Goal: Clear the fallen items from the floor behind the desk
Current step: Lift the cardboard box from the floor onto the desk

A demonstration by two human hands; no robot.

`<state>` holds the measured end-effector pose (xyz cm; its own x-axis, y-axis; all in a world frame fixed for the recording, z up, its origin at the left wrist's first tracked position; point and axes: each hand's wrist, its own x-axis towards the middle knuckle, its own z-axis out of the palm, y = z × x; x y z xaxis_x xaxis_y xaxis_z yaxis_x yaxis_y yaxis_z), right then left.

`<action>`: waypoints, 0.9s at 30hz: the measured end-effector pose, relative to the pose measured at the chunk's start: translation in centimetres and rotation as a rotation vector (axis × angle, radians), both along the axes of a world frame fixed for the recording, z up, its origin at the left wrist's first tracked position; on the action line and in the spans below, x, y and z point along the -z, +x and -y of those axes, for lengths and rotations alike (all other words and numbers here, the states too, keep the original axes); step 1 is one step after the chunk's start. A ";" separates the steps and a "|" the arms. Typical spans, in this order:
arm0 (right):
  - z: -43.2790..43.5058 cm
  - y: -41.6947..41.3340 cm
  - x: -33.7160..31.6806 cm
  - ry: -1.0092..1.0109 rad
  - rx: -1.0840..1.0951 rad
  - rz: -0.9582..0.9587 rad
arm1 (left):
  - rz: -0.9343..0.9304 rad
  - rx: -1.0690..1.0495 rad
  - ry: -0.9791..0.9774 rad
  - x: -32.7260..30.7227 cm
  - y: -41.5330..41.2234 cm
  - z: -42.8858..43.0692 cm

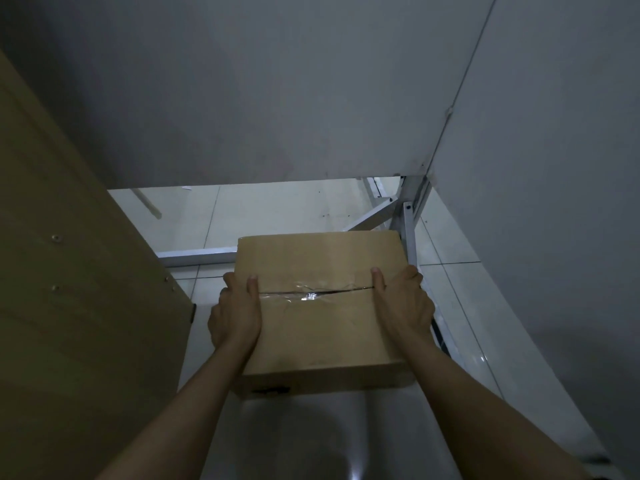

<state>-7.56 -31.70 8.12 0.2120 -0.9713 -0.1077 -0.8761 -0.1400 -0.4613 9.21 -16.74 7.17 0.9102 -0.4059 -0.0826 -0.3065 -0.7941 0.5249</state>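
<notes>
Cardboard box (322, 306) gripped at both sides by left hand (235, 313) and right hand (403, 306).

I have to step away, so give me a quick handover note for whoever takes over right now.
Left hand and right hand each grip a side of the taped cardboard box, thumbs on top.
The box is between the wooden panel and the metal desk frame, over the tiled floor.
Left: carry it out, then check for other fallen items.
</notes>
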 end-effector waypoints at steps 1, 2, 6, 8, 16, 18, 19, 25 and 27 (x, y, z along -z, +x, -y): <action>0.0 0.0 -0.1 -0.005 -0.001 -0.001 | 0.001 0.004 0.004 -0.2 -0.1 0.0; 0.0 0.0 -0.2 -0.009 -0.003 -0.004 | 0.000 0.007 0.008 -0.5 -0.1 0.0; 0.0 -0.2 -0.6 0.007 0.011 -0.014 | -0.003 0.026 0.024 -1.9 -0.4 0.3; 0.1 -0.2 -1.3 0.011 0.023 -0.005 | 0.016 0.044 0.005 -3.3 -0.3 0.5; -0.9 -1.2 -12.2 -0.067 0.034 0.025 | 0.110 0.048 -0.028 -16.1 -0.7 -0.4; -1.4 -1.8 -15.6 -0.085 0.049 0.032 | 0.131 0.031 -0.017 -19.9 -1.2 -0.9; -1.7 -2.0 -17.3 -0.091 0.060 0.034 | 0.137 0.029 -0.009 -21.8 -1.6 -1.3; -4.0 -4.9 -28.6 -0.086 0.147 0.097 | 0.137 0.038 -0.006 -33.9 -4.6 -2.6; -4.5 -5.9 -32.5 -0.106 0.146 0.095 | 0.160 0.043 -0.010 -37.4 -5.6 -3.2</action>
<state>-13.43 -27.19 40.61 0.0724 -0.9973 0.0110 -0.8437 -0.0671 -0.5325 3.59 -13.50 44.57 0.8931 -0.4450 0.0666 -0.4207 -0.7734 0.4742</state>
